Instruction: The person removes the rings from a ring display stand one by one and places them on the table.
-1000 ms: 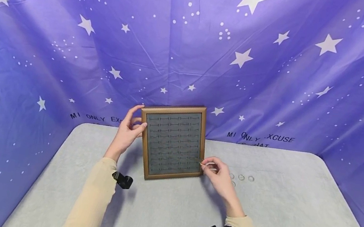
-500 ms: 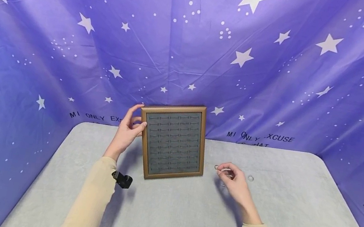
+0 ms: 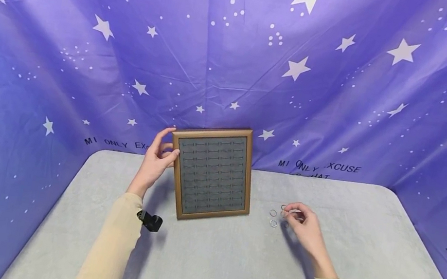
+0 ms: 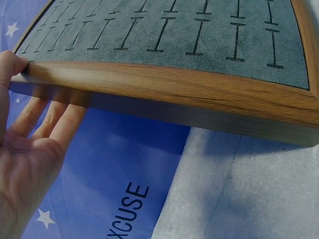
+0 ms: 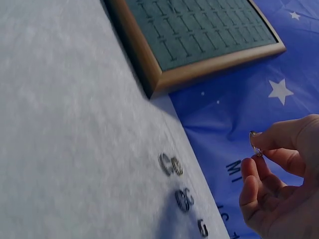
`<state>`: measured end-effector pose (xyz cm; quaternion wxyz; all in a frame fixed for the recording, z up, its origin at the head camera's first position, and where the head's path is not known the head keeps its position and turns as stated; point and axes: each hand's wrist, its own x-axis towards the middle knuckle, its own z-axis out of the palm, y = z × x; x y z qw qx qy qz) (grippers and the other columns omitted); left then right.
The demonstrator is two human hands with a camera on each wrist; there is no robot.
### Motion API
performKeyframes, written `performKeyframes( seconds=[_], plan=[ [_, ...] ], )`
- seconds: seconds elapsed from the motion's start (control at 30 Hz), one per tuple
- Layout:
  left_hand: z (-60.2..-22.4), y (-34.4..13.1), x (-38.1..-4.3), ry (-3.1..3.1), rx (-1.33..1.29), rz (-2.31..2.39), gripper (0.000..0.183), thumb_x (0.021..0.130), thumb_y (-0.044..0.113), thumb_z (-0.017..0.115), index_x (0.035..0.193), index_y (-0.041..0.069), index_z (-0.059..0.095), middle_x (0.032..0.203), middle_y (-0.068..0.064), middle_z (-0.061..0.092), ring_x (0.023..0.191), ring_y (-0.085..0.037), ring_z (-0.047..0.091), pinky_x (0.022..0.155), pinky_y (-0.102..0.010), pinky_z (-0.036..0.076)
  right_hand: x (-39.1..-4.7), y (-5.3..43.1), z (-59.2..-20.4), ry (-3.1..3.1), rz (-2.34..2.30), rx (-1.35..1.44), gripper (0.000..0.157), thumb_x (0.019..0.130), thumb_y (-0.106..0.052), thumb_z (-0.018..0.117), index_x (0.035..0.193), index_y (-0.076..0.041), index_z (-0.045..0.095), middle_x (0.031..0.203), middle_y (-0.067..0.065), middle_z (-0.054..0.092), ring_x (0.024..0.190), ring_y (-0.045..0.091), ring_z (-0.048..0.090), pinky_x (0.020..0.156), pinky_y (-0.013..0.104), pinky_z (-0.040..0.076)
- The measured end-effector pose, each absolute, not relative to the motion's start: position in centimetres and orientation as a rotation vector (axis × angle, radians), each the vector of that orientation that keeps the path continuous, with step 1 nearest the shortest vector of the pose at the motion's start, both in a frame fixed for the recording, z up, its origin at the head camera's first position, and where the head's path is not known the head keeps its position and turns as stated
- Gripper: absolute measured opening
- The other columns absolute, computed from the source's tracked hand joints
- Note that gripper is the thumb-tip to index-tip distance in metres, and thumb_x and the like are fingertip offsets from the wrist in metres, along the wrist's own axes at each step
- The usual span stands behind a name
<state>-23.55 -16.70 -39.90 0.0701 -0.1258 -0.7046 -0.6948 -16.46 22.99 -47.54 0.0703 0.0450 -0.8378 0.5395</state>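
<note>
My left hand grips the upper left side of a wood-framed ring display tray, which stands tilted up on the table. In the left wrist view, the left thumb lies on the frame's front edge, with the other fingers against its side. The tray's dark grey-green padded face has rows of slots, and no ring shows in them. Off to the tray's right, my right hand pinches a thin gold-coloured ring between thumb and finger, over several loose rings on the table.
The pale grey table reaches back to a purple curtain printed with white stars and lettering. In the right wrist view, silver-looking rings lie grouped on the cloth. A black camera sits on each sleeve.
From the tray's lower right edge, my right hand has moved right with the ring, now over the loose rings. Rings on its left side have come into view. The left hand and tray stay put.
</note>
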Motion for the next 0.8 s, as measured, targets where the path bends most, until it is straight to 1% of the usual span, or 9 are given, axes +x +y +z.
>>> performKeyframes(
  seconds=[0.07,0.2,0.3,0.4,0.5,0.63,0.73,0.8],
  plan=[
    [-39.9,-16.7,-23.5,-2.122,-0.379,-2.092,0.060,0.093,-0.006,0.058,0.146,0.011,0.036,0.101,-0.009,0.061,0.075,-0.016,0.060,0.065,-0.027,0.054,-16.5,23.4,-47.6,-2.537,1.606,0.104,0.013,0.087,0.007,0.061,0.100,0.006,0.062,0.091,0.024,0.065,0.072,0.023,0.061,0.057,0.022,0.046],
    [-40.0,-16.7,-23.6,-2.122,-0.379,-2.095,0.060,0.093,-0.005,0.058,0.146,0.012,0.036,0.100,-0.007,0.061,0.075,-0.016,0.060,0.065,-0.027,0.054,-16.3,24.3,-47.8,-2.573,1.610,0.048,0.014,0.087,0.006,0.062,0.102,0.006,0.062,0.087,0.023,0.063,0.064,0.021,0.059,0.051,0.024,0.046],
    [-39.9,-16.8,-23.5,-2.113,-0.380,-2.097,0.060,0.093,-0.006,0.058,0.146,0.011,0.036,0.100,-0.007,0.061,0.075,-0.015,0.060,0.065,-0.027,0.054,-16.2,24.8,-48.1,-2.573,1.593,0.044,0.012,0.087,0.006,0.062,0.100,0.006,0.062,0.084,0.021,0.063,0.059,0.016,0.056,0.047,0.025,0.045],
    [-39.9,-16.8,-23.5,-2.102,-0.386,-2.101,0.060,0.092,-0.007,0.058,0.146,0.010,0.036,0.100,-0.008,0.061,0.074,-0.015,0.060,0.064,-0.027,0.054,-16.1,25.3,-48.5,-2.572,1.538,0.047,0.010,0.087,0.005,0.063,0.097,0.005,0.063,0.081,0.017,0.062,0.059,0.010,0.053,0.046,0.024,0.044],
    [-40.0,-16.8,-23.6,-2.099,-0.390,-2.105,0.060,0.093,-0.007,0.057,0.146,0.009,0.035,0.100,-0.008,0.061,0.074,-0.015,0.060,0.064,-0.027,0.054,-16.1,25.8,-49.0,-2.583,1.491,0.029,0.009,0.087,0.004,0.064,0.096,0.004,0.064,0.081,0.014,0.058,0.059,0.007,0.050,0.046,0.023,0.043],
    [-39.9,-16.8,-23.6,-2.106,-0.382,-2.102,0.060,0.093,-0.006,0.058,0.146,0.011,0.036,0.102,-0.008,0.060,0.075,-0.014,0.061,0.065,-0.027,0.054,-15.9,26.3,-49.5,-2.611,1.403,0.015,0.008,0.085,0.003,0.067,0.093,0.003,0.065,0.088,0.012,0.057,0.064,0.006,0.049,0.054,0.021,0.043],
    [-40.0,-16.7,-23.6,-2.110,-0.372,-2.103,0.060,0.093,-0.005,0.058,0.146,0.011,0.036,0.102,-0.008,0.059,0.074,-0.014,0.060,0.065,-0.027,0.054,-15.8,26.6,-49.8,-2.635,1.313,0.022,0.006,0.084,0.002,0.068,0.090,0.001,0.067,0.086,0.010,0.057,0.068,0.006,0.048,0.060,0.021,0.040],
    [-40.0,-16.7,-23.6,-2.109,-0.368,-2.103,0.060,0.093,-0.005,0.058,0.146,0.011,0.036,0.102,-0.009,0.059,0.074,-0.014,0.060,0.065,-0.027,0.054,-15.7,26.7,-50.0,-2.639,1.279,0.032,0.006,0.083,0.003,0.068,0.089,0.000,0.067,0.084,0.009,0.057,0.067,0.005,0.046,0.061,0.022,0.038]
  ],
)
